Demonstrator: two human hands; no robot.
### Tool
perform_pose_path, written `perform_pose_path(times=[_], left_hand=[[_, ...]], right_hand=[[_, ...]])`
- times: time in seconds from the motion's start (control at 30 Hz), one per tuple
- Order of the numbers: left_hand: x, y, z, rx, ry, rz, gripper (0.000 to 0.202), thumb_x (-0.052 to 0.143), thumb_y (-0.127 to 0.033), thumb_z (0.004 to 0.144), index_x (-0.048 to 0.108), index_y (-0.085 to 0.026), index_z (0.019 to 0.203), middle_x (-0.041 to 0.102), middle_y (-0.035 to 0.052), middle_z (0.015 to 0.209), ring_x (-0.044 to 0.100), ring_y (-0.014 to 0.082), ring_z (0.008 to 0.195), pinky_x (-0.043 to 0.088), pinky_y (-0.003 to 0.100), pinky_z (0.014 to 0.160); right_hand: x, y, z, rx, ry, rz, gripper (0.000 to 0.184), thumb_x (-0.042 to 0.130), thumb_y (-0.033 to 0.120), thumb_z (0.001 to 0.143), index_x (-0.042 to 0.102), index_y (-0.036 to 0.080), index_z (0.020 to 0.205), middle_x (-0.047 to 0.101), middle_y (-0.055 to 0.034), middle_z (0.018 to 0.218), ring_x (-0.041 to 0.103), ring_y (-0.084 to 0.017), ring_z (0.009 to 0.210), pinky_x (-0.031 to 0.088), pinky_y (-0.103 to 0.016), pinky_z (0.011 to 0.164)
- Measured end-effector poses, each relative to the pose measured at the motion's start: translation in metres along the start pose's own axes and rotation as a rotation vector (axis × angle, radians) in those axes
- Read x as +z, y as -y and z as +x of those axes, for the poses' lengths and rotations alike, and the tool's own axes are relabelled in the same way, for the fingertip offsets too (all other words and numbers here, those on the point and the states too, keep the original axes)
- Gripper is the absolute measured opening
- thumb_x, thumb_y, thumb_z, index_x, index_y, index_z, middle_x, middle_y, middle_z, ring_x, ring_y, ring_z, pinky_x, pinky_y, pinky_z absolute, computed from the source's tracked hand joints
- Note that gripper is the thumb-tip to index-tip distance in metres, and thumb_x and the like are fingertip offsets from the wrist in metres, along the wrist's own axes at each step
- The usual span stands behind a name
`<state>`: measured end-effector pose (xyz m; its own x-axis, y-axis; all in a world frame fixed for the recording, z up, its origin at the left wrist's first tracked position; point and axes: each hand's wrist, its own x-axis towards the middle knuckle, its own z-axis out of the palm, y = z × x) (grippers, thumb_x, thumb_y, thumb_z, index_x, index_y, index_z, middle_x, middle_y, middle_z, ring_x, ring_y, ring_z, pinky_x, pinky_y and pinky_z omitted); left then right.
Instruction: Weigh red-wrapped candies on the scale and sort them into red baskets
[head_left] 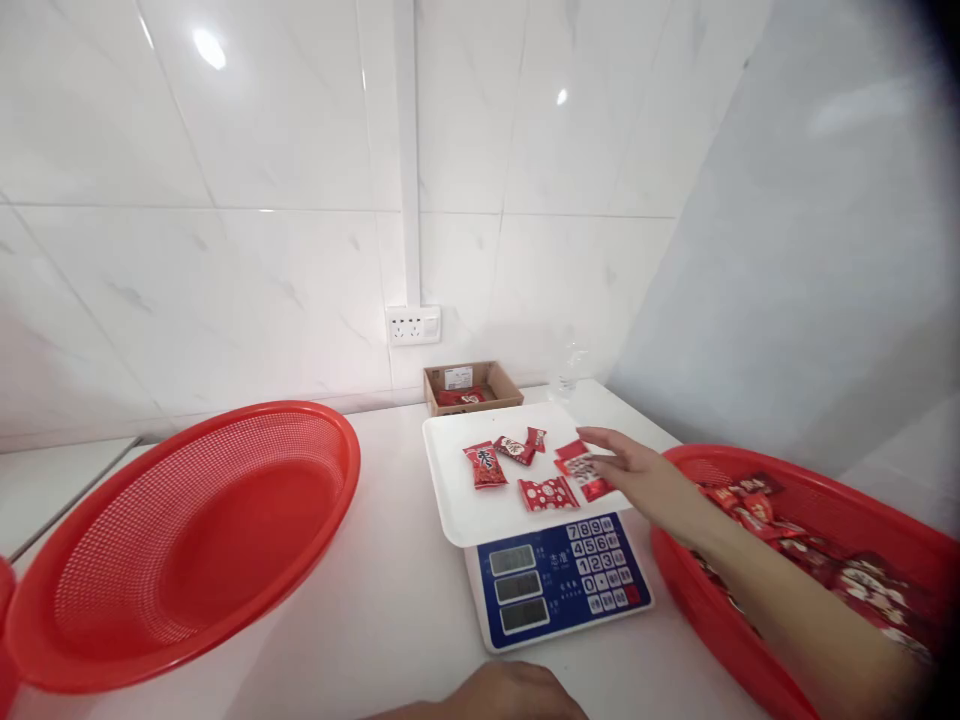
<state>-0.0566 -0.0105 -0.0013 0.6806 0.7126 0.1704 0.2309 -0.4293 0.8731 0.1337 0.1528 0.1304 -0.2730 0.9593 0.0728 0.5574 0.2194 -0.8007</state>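
My right hand (628, 468) reaches over the right side of the white weighing tray (450, 500), fingers stretched out and apart. Its fingertips are at the edge of a red and white candy packet (589, 472); whether they touch it is hard to tell. To the left on the tray lie a red packet with a large dark character (486, 466), a dark red and white candy (515, 450), a small red candy (536, 439) and a red packet with white dots (548, 494). At the bottom edge, my left hand (514, 692) rests before the scale (562, 580), fingers hidden.
A large red basket (330, 430) with nothing in it stands at left. Another red basket (675, 580), under my right forearm, contains many wrapped candies (810, 550). Behind the scale are a cardboard box (510, 392) with red packets and a clear plastic item (568, 375) by the tiled wall.
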Motion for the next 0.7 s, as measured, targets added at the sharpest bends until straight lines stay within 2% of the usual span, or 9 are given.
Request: perform_pose_path(times=[0.13, 0.2, 0.27, 0.37, 0.43, 0.5, 0.57, 0.63, 0.7], left_hand=[[-0.038, -0.031, -0.003, 0.032, -0.295, 0.216, 0.026, 0.049, -0.033, 0.085, 0.064, -0.019, 0.101, 0.066, 0.0087, 0.097, 0.06, 0.0176, 0.092, 0.048, 0.027, 0.085], [-0.062, -0.045, -0.003, -0.017, -0.43, 0.316, 0.023, 0.049, -0.024, 0.084, 0.062, -0.02, 0.103, 0.062, 0.0088, 0.104, 0.057, 0.0176, 0.098, 0.047, 0.029, 0.088], [-0.085, -0.056, 0.001, -0.083, -0.489, 0.428, 0.024, 0.048, -0.021, 0.085, 0.059, -0.02, 0.106, 0.059, 0.0092, 0.11, 0.053, 0.0189, 0.104, 0.045, 0.033, 0.092], [-0.111, -0.065, 0.014, -0.211, -0.437, 0.596, 0.033, 0.051, -0.024, 0.085, 0.053, -0.019, 0.118, 0.05, 0.0108, 0.126, 0.04, 0.0255, 0.123, 0.035, 0.043, 0.103], [-0.12, -0.066, 0.025, -0.31, -0.356, 0.643, 0.044, 0.054, -0.03, 0.085, 0.047, -0.018, 0.126, 0.041, 0.0119, 0.136, 0.027, 0.0294, 0.132, 0.027, 0.047, 0.108], [-0.124, -0.066, 0.036, -0.386, -0.278, 0.631, 0.053, 0.055, -0.036, 0.084, 0.041, -0.018, 0.132, 0.035, 0.013, 0.141, 0.025, 0.0306, 0.133, 0.026, 0.047, 0.108], [-0.124, -0.066, 0.043, -0.413, -0.22, 0.605, 0.058, 0.055, -0.041, 0.084, 0.037, -0.019, 0.135, 0.034, 0.0128, 0.142, 0.03, 0.0301, 0.132, 0.03, 0.045, 0.106], [-0.124, -0.067, 0.046, -0.403, -0.196, 0.599, 0.059, 0.053, -0.044, 0.084, 0.036, -0.021, 0.136, 0.034, 0.0114, 0.142, 0.031, 0.0293, 0.131, 0.032, 0.044, 0.105], [-0.127, -0.072, 0.041, -0.402, -0.196, 0.628, 0.059, 0.051, -0.046, 0.085, 0.035, -0.022, 0.137, 0.031, 0.0108, 0.145, 0.026, 0.0287, 0.134, 0.029, 0.044, 0.107]], right_hand=[[0.036, 0.003, 0.013, -0.147, -0.076, -0.24, 0.052, 0.042, 0.021, 0.079, 0.045, 0.018, 0.131, 0.04, -0.0082, 0.142, 0.036, -0.022, 0.131, 0.031, -0.04, 0.108], [0.049, -0.002, 0.011, -0.202, -0.063, -0.362, 0.05, 0.041, 0.023, 0.081, 0.047, 0.016, 0.129, 0.043, -0.0103, 0.14, 0.032, -0.025, 0.133, 0.027, -0.045, 0.11], [0.059, -0.01, 0.005, -0.219, 0.008, -0.437, 0.045, 0.039, 0.026, 0.083, 0.053, 0.013, 0.125, 0.051, -0.0127, 0.133, 0.036, -0.028, 0.13, 0.03, -0.048, 0.108], [0.065, -0.021, -0.004, -0.217, 0.069, -0.462, 0.045, 0.035, 0.032, 0.086, 0.057, 0.011, 0.12, 0.055, -0.0145, 0.128, 0.041, -0.029, 0.127, 0.032, -0.048, 0.105], [0.062, -0.026, -0.009, -0.227, 0.03, -0.432, 0.048, 0.034, 0.036, 0.087, 0.056, 0.012, 0.121, 0.054, -0.0145, 0.13, 0.04, -0.029, 0.127, 0.031, -0.05, 0.106], [0.057, -0.029, -0.017, -0.251, -0.054, -0.378, 0.049, 0.035, 0.04, 0.086, 0.056, 0.013, 0.121, 0.053, -0.0149, 0.131, 0.04, -0.03, 0.127, 0.03, -0.052, 0.106], [0.053, -0.032, -0.031, -0.293, -0.164, -0.301, 0.048, 0.036, 0.043, 0.086, 0.057, 0.014, 0.118, 0.053, -0.015, 0.13, 0.042, -0.028, 0.126, 0.033, -0.052, 0.105], [0.053, -0.039, -0.053, -0.335, -0.265, -0.227, 0.044, 0.038, 0.044, 0.086, 0.058, 0.017, 0.115, 0.056, -0.0136, 0.126, 0.046, -0.027, 0.122, 0.037, -0.05, 0.102], [0.06, -0.05, -0.081, -0.344, -0.34, -0.165, 0.037, 0.042, 0.043, 0.085, 0.059, 0.021, 0.109, 0.062, -0.0115, 0.117, 0.054, -0.026, 0.113, 0.043, -0.048, 0.097]])
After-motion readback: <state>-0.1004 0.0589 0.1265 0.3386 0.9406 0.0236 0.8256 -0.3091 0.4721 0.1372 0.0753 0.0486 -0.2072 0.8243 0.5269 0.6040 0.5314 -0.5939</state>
